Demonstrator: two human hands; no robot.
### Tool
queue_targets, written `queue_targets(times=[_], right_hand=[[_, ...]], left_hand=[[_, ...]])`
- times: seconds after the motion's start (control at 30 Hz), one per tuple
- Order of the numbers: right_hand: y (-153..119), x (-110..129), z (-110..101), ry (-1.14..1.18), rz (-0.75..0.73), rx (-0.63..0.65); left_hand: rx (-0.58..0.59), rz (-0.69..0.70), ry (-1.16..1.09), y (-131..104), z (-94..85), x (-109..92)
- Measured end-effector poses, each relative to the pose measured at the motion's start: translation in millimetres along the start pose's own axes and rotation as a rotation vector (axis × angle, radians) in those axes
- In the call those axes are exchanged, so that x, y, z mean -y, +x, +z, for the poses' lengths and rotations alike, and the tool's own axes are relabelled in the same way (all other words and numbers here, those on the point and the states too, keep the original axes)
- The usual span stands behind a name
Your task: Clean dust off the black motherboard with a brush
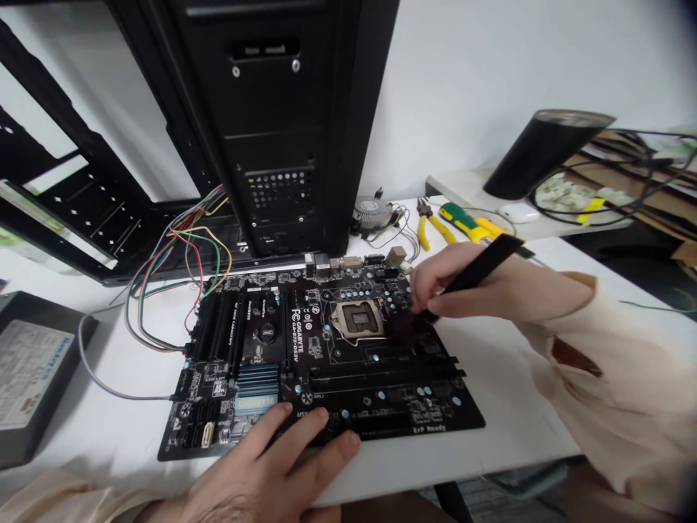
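A black Gigabyte motherboard (337, 363) lies flat on the white table, its bare CPU socket (360, 319) facing up. My left hand (272, 465) rests on the board's near edge with fingers spread, beside the blue heatsink (257, 385). Over the board's right part, my right hand (451, 287) is closed round a black brush (484, 265). The brush's handle points up to the right, while its dark, blurred bristle end is low over the board, just right of the socket. Whether the bristles touch the board I cannot tell. Thin coloured wires (210, 265) are plugged in along the board's left side.
An open black computer case (294, 109) stands behind the board. At left sits a power supply (38, 370). Behind my right hand lie a CPU cooler (373, 212), yellow-handled pliers (433, 225) and a green-yellow tool (462, 220). A black tumbler (539, 156) and cables stand farther right.
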State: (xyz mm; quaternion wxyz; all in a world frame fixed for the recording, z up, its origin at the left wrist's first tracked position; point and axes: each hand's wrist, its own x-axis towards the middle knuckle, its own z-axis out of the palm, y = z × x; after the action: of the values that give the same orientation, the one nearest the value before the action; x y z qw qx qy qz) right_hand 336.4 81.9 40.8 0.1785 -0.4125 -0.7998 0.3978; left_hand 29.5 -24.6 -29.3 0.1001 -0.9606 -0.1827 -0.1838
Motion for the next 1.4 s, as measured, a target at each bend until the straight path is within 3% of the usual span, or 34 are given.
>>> queue_targets(times=[0.07,0.17,0.23,0.27,0.37,0.43,0.47,0.57,0.63,0.8,0.93,1.0,1.13,1.2,1.3,1.4], right_hand=[[-2.1,2.3,0.0,0.058,0.013,-0.035],[-0.6,5.9,2.4,0.032,-0.013,-0.281],[1.7,5.4,4.3,-0.034,-0.012,-0.343],[2.4,4.2,5.0,-0.049,-0.001,-0.313],[1.3,0.3,5.7,0.013,0.049,-0.055],[-0.4,0.1,5.9,0.089,0.046,0.017],[-0.6,1.0,6.1,0.113,0.029,-0.02],[1.4,5.5,7.6,0.076,-0.024,-0.298],[3.5,7.4,8.8,-0.018,-0.023,-0.385],[1.7,6.8,10.2,0.044,0.047,-0.134],[-0.1,8.9,10.9,0.067,-0.038,-0.238],[0.4,10.7,11.3,0.034,-0.064,-0.228],[-0.3,10.3,11.8,0.056,0.027,0.02],[-1.4,7.8,12.0,0.137,0.04,-0.021],[-0.9,4.8,12.6,0.168,-0.044,-0.214],[1.6,5.2,13.7,0.074,-0.073,-0.192]], left_hand=[[0.015,0.005,0.012,-0.5,-0.8,0.3],[0.021,0.026,0.022,-1.6,-1.2,1.1],[0.03,0.038,0.022,-2.0,-1.0,1.8],[0.03,0.041,0.022,-2.0,-0.9,2.1],[0.038,0.026,0.023,-1.0,-1.0,2.6],[0.044,0.03,0.02,0.2,-1.4,2.5],[0.052,0.036,0.019,0.7,-1.6,2.3],[0.06,0.043,0.016,1.2,-1.9,1.9],[0.058,0.036,0.016,0.3,-1.7,1.7],[0.072,0.051,0.035,-2.7,-2.7,2.2],[0.077,0.045,0.029,-2.0,-2.7,3.9],[0.057,0.045,0.02,-1.6,-2.0,4.5],[0.069,0.05,0.012,-3.0,-1.9,4.5],[0.081,0.05,0.005,-4.0,-2.1,4.4],[0.074,0.059,0.001,-4.1,-1.4,4.5],[0.053,0.056,0.002,-2.9,0.0,4.5]])
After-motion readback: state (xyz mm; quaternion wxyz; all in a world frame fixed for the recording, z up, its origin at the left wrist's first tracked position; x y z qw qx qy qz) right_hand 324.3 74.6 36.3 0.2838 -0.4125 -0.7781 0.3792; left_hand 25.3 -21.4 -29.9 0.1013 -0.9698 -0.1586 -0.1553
